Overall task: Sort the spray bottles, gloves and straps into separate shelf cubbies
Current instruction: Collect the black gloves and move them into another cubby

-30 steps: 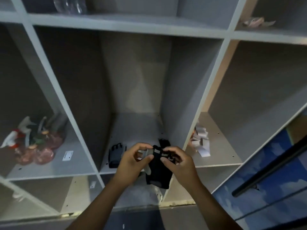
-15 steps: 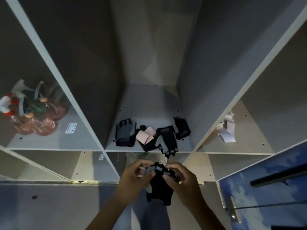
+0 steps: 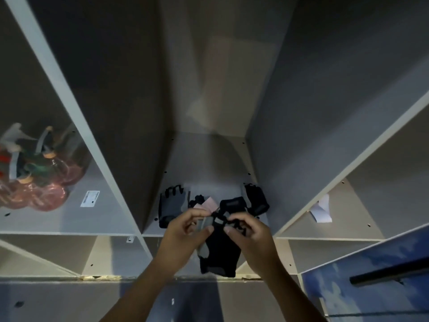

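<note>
before middle cubby — both hands pinching black fingerless glove, grey patches, hanging limp.

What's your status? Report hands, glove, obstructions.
Left hand and right hand both pinching black glove at its top edge. Glove hangs in front of middle cubby, where other gloves lie. Nothing blocking the opening.

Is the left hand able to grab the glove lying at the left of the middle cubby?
Probably not yet. The left hand is pinching the black glove together with the right hand. The lying glove sits just beyond it, nothing between, so freeing that grip should do.
</note>
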Demonstrator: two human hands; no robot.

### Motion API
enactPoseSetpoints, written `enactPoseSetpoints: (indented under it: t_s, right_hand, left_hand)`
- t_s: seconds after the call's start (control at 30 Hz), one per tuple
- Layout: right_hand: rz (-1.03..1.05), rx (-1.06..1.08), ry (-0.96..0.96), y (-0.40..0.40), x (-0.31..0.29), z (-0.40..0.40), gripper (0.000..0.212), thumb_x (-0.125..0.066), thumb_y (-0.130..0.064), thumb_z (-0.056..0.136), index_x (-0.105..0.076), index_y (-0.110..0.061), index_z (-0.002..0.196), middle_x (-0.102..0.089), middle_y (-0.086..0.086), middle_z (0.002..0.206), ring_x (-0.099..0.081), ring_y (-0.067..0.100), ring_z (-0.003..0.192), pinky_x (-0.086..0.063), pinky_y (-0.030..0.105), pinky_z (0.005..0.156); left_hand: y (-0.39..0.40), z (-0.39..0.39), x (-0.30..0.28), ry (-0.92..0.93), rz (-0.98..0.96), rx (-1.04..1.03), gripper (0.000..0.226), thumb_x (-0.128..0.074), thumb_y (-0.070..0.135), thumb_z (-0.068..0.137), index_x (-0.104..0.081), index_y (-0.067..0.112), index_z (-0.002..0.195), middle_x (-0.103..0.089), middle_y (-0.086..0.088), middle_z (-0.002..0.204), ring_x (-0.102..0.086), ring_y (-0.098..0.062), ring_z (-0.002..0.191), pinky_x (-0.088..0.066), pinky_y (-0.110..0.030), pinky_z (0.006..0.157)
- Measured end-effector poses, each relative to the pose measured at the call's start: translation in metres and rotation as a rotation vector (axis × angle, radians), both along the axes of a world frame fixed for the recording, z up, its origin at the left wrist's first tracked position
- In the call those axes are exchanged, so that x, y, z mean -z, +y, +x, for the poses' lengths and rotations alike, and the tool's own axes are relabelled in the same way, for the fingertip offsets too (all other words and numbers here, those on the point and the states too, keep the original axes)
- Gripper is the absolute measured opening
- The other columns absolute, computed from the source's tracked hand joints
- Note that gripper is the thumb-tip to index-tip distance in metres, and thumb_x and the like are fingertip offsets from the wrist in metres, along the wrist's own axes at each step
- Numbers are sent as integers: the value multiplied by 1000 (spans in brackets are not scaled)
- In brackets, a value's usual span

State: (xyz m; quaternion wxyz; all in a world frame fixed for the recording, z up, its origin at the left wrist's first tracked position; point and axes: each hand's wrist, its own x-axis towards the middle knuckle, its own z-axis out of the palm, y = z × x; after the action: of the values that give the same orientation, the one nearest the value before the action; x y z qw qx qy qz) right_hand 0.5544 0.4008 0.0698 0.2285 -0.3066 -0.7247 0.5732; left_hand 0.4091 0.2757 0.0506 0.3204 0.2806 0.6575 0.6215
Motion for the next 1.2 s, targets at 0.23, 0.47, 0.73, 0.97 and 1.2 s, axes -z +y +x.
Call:
enactPoseSetpoints:
  t_s: [0.23,0.47,0.73,0.97,1.2]
  right_hand:
    - [95,13,109,76,-13,-83,11,-73,-5,87,-70,-12,96,-73,2,94,-68,10,89,-54,21,78]
    - [86,53,-10,151,52,-146,19,-73,0,86,-69,-19,88,-70,8,92,-65,19,88,-52,33,81]
    - [401,74,-398,188,88,-151,51,-81,-28,79,-58,-17,124,-63,7,117,-60,29,110,-51,39,93]
    - [903,29,-538,87,64,-105,26,-70,-38,83,-68,-27,106,-60,4,108,-50,27,107,-43,39,84]
    - [798,-98,-840,42,102,-110,39,-55,-51,89,-65,-32,121,-53,2,125,-42,26,120,-39,39,93]
  left_hand:
    - [72,-72,-27,-20,78,-84,25,-75,5,85,-69,21,103,-71,2,100,-69,-7,89,-54,-16,69]
    - [67,-93,-8,90,100,-174,34,-70,-6,85,-64,17,109,-68,-3,113,-63,-21,101,-53,-15,79]
    - [30,-75,7,100,64,-168,28,-72,-3,84,-68,15,105,-70,-1,105,-65,-9,83,-53,-20,76]
    - [13,-52,7,118,-18,-143,29,-72,-5,83,-70,21,97,-73,12,94,-68,-6,83,-53,-15,74]
    - [2,-40,21,176,-74,-118,30,-69,-12,81,-72,16,92,-74,12,91,-69,-8,81,-52,-11,74]
